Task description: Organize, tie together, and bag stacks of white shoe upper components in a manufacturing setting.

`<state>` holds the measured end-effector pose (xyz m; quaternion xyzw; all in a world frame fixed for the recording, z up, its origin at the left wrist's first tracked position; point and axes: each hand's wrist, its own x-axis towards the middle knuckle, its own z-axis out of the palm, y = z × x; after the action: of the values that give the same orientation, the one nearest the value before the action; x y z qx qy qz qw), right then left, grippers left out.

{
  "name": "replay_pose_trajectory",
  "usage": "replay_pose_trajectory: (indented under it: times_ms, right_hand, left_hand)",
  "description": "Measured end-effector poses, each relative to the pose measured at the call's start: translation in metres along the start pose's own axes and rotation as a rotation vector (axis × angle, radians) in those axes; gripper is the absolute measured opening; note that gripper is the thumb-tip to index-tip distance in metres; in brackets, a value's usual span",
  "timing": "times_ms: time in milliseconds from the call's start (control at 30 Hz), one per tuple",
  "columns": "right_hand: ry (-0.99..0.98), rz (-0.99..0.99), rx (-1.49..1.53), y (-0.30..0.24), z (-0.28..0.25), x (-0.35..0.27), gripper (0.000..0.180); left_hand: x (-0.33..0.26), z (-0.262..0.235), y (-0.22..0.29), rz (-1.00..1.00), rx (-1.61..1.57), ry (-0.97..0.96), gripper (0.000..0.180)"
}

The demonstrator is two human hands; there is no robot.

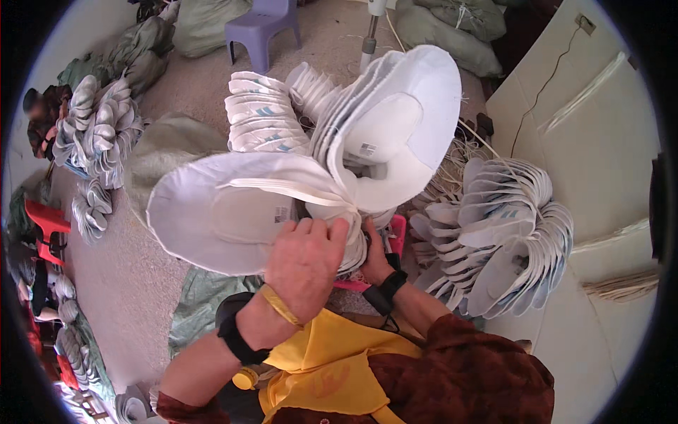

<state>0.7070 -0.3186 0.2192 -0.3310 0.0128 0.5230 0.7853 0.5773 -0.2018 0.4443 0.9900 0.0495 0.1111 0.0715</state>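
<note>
Two stacks of white shoe uppers fan apart in front of me, the left stack (176, 205) lying flatter and the right stack (438, 106) standing tilted up. A white cord (282, 186) runs across the left stack to where the two meet. My left hand (307, 258) is closed in a fist by that meeting point, its grip apparently on the cord. Below the right stack, my right hand (376, 258) wraps round the bundle's near edge. Its fingertips are partly hidden behind the uppers.
More bundled uppers (261, 113) lie just beyond, with a large pile (501, 240) at right and another (99, 131) at far left. A purple chair (261, 32), sacks (452, 32) and a metal pole (369, 46) stand farther off. A pink frame (397, 237) shows behind my right hand.
</note>
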Motion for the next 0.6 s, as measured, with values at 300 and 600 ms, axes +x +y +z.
replay_pose_trajectory:
  times_ms: [300,600]
  right_hand:
    - [0.008,0.060,0.015,-0.042,-0.034,-0.009,0.076]
    - [0.146,-0.007,-0.189,-0.065,-0.083,-0.038,0.069]
  left_hand:
    - [0.022,0.006,0.038,-0.013,-0.013,-0.063,0.036]
    - [0.014,0.028,0.073,-0.019,-0.091,-0.045,0.034]
